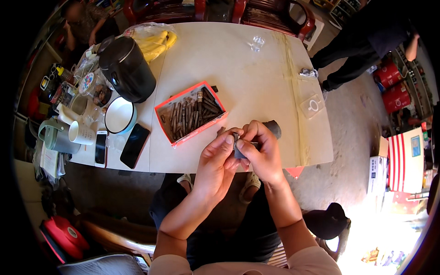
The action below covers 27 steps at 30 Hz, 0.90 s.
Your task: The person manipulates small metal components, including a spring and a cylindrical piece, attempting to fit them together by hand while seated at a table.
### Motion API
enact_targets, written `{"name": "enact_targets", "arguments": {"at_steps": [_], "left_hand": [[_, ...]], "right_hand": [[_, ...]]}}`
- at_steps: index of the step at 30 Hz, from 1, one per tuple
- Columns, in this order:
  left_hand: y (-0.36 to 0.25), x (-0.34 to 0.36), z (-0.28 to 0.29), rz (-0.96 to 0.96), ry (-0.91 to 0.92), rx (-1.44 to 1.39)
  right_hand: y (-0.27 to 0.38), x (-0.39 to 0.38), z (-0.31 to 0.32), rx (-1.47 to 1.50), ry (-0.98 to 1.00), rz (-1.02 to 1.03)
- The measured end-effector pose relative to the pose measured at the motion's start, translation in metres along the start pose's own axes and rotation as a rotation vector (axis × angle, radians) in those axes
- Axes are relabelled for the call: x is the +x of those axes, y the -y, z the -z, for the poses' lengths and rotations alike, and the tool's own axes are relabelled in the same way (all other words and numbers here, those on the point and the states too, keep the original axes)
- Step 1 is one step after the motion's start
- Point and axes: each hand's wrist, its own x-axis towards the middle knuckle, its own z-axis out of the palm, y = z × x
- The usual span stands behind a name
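Observation:
My left hand (213,158) and my right hand (265,153) meet over the near edge of the table. The left thumb and fingers pinch a small dark stick (236,136), mostly covered by the fingertips. Between the right thumb and fingers is a dark grey sheet (239,153), perhaps sandpaper; its grit cannot be made out. Just beyond the right hand lies a dark grey roll (274,129). An open red cardboard box (201,129) stands beyond my left hand, holding many short dark brown sticks (184,120).
On the table's left are a black pot-like appliance (126,68), bananas (156,46) in a bag, an enamel bowl (120,114), a white cup (81,134) and two phones (135,145). A clear glass (257,43) stands farther back. People are at upper left and upper right.

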Motion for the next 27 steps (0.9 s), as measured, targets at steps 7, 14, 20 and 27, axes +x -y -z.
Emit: {"name": "enact_targets", "arguments": {"at_steps": [7, 14, 20, 27], "left_hand": [[0.001, 0.001, 0.001, 0.003, 0.043, -0.020], [0.000, -0.004, 0.005, 0.018, 0.032, -0.013], [-0.002, -0.003, -0.002, 0.001, -0.047, 0.055], [-0.001, -0.001, 0.003, -0.004, -0.001, 0.022]], "right_hand": [[0.003, -0.004, 0.002, -0.086, 0.020, -0.031], [0.004, -0.004, 0.001, -0.107, 0.096, 0.036], [0.003, -0.005, 0.000, -0.079, 0.059, -0.010], [-0.002, -0.001, 0.003, -0.007, 0.080, -0.023]]}}
